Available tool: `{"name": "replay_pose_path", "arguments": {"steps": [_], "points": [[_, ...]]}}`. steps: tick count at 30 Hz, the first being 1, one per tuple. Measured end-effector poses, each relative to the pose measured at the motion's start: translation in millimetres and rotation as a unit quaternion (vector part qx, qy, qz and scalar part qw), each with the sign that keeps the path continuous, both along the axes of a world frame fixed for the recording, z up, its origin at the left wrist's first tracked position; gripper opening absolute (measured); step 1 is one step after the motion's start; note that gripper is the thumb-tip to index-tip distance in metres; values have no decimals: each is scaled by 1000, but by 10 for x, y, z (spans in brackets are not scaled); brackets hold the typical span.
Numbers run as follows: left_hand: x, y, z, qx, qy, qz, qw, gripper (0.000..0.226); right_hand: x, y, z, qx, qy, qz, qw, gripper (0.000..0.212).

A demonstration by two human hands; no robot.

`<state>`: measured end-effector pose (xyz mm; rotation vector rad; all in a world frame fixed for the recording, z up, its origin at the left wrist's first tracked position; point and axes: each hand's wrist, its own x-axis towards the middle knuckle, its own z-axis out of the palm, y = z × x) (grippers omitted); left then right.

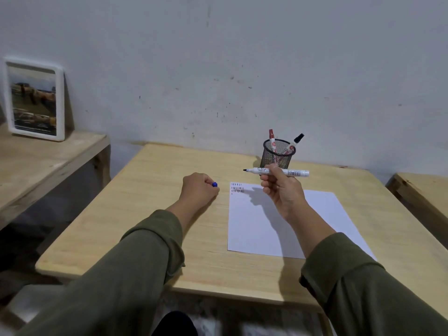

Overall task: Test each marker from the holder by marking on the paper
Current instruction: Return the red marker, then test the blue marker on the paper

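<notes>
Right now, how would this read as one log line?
right hand: uncapped marker above paper | left hand: blue cap | holder: two markers

The left hand (199, 187) closes over a blue cap (214, 184) — only its tip shows. The marks (237, 188) on the paper (266, 226) are too small to read. The mesh holder (277, 155) partly hides two markers' barrels — the picture frame (34, 99) is blurred.
</notes>
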<state>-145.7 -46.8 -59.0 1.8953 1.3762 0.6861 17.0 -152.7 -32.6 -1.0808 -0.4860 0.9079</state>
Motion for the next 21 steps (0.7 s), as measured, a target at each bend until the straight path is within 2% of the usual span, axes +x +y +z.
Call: {"name": "replay_pose_path", "arguments": {"steps": [5, 8, 10, 12, 16, 18, 21], "points": [[11, 45, -127, 6, 10, -3, 1000, 19, 9, 58, -69, -21, 9, 7, 1000, 18], [-16, 63, -165, 14, 2, -10, 1000, 29, 13, 80, -106, -21, 2, 9, 1000, 12], [-45, 46, -185, 75, -13, -4, 997, 40, 19, 87, -129, -20, -14, 6, 1000, 4], [-74, -21, -181, 172, -22, -12, 985, 39, 26, 105, -152, -25, -25, -4, 999, 3], [-130, -222, -195, 281, -20, -142, 949, 35, 14, 177, -201, -50, -46, -28, 997, 4], [-155, -288, -246, 256, 13, -206, 944, 38, -9, 217, -234, -66, -63, -41, 995, 6], [-175, -300, -306, 170, 55, -243, 953, 45, -54, 282, -292, -98, -110, -48, 988, 11]]}}
